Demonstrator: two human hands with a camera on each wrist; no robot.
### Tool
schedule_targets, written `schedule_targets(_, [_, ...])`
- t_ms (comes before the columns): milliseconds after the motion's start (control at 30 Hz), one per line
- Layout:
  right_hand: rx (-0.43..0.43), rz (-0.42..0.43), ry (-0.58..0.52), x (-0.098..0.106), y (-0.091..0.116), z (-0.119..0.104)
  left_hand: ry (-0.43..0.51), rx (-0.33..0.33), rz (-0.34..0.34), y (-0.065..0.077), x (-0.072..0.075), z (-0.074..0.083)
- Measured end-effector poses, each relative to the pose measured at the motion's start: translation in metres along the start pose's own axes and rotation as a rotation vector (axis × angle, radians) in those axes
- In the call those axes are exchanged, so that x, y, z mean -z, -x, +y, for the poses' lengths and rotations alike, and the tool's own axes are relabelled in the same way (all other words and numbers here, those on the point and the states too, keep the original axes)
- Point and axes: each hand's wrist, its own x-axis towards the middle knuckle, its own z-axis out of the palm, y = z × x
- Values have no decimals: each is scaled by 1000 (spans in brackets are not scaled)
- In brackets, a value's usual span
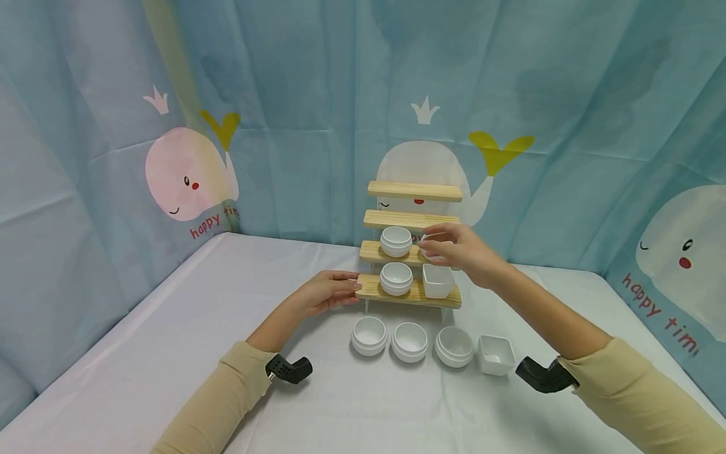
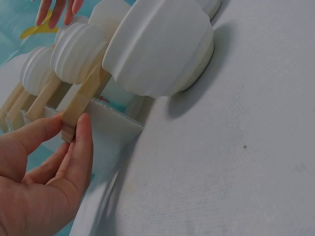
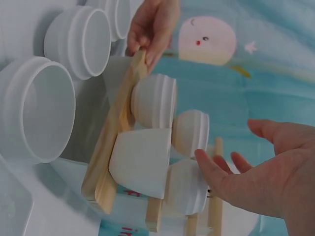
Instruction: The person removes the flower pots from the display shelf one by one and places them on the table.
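Observation:
A tiered display stand has pale wooden boards [image 1: 411, 188] stepping up toward the back. My left hand [image 1: 323, 294] pinches the left end of its lowest board [image 2: 81, 101] between thumb and fingers. On that board sit a round white bowl [image 1: 396, 282] and a square white bowl [image 1: 438, 284]. The second tier carries another round bowl [image 1: 396, 243] on the left and a round bowl [image 3: 186, 189] on the right, partly hidden by my right hand [image 1: 467, 255] in the head view. My right hand hovers at that right-hand bowl, fingers spread and not wrapped around it, a fingertip close to its rim.
In front of the stand, a row on the white tablecloth [image 1: 317, 410] holds a left round bowl [image 1: 368, 338], a middle round bowl [image 1: 409, 345], a right round bowl [image 1: 454, 349] and a square bowl [image 1: 496, 357]. A blue whale-print curtain [image 1: 295, 126] hangs behind.

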Motion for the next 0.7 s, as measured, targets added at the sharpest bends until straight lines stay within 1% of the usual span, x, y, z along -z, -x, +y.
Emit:
schedule_targets(133, [-16,-4,-10,-5,-4,0,1,1,0,0,0,0])
schedule_targets(400, [-14,5,-3,-14,-11,-1,-2,1,0,0,0,0])
schedule_targets(700, [-12,33,14,-27,-16,-1,0,-4,-9,-2,1,-1])
